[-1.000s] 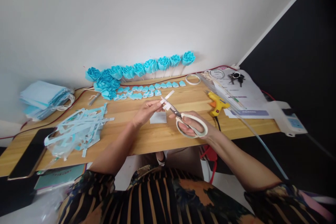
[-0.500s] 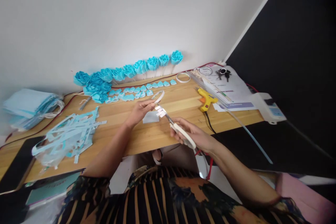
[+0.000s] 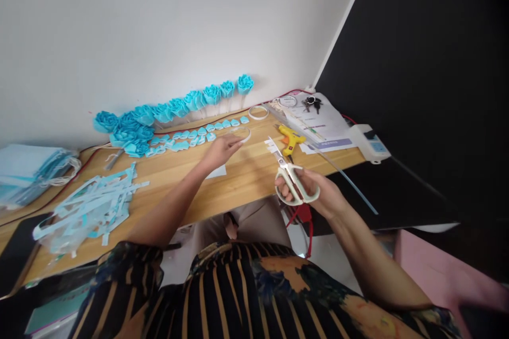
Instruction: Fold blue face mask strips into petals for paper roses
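Observation:
My left hand (image 3: 223, 151) is over the table with its fingers closed on a thin white roll of tape (image 3: 248, 136). Part of the ring is hidden behind the fingers. My right hand (image 3: 326, 193) holds a pair of scissors (image 3: 295, 183) with cream handles, blades pointing up and away to the left. Small white pieces of tape (image 3: 269, 144) cling near the blade tips. Under my left wrist, partly covered, lies a pale square piece (image 3: 217, 171). Behind the left hand, small blue folded pieces (image 3: 181, 145) lie in rows.
Blue fabric-like roses (image 3: 194, 100) line the wall. Cut blue strips (image 3: 93, 209) are heaped on the left, near a stack of pale blue sheets (image 3: 32, 169) and a phone (image 3: 22, 249). Rightward are a yellow glue gun (image 3: 291, 139), another white ring (image 3: 258, 112), papers and keys (image 3: 312, 103).
My right hand has drawn the scissors away to the right, apart from the left hand, with the white pieces on the blades. My left hand keeps the roll. The view has turned slightly right.

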{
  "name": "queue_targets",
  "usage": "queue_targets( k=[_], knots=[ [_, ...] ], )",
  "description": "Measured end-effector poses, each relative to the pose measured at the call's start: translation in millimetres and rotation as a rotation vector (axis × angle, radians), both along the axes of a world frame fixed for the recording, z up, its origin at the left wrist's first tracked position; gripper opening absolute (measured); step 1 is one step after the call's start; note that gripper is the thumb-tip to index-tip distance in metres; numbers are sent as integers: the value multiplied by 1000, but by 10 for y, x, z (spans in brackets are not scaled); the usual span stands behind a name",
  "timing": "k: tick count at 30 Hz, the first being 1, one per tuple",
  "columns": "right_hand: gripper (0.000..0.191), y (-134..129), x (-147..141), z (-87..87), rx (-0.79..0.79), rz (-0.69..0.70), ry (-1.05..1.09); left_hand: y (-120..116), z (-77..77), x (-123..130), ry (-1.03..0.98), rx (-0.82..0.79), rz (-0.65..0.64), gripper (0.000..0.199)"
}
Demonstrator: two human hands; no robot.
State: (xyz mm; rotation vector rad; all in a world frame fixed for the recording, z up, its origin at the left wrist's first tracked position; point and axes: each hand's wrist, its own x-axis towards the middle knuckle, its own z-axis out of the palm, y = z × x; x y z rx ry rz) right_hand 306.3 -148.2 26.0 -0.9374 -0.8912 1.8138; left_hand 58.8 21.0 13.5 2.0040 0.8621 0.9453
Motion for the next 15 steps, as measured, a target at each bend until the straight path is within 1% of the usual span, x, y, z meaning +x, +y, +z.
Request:
queue_targets(
  k=[2,4,6,7,9,11,12,13,14,15],
  knots=[
    [47,6,-10,13,1,-29,-60,153,-78,139,72,84,-24,23],
    [48,1,-13,10,35,-80,-142,232,-103,218,219,156,-9,30],
    [49,-13,0,-14,64,-138,-247,176,-45,212,346,218,46,42],
    [48,-19,10,-31,77,-168,-302,83,12,179,377,245,76,47],
    [46,-15,25,-71,125,-226,-418,-234,155,76,358,288,105,49],
    [42,32,15,-115,206,-263,-538,-693,270,-45,296,268,68,43],
    [41,77,-5,-139,248,-262,-597,-948,292,-101,267,228,16,37],
    [40,137,-36,-165,287,-256,-655,-1199,278,-154,247,167,-71,34],
    [38,212,-77,-195,320,-252,-708,-1430,225,-203,264,94,-182,34],
    [36,298,-125,-230,349,-248,-763,-1630,131,-252,315,17,-290,36]
  ],
)
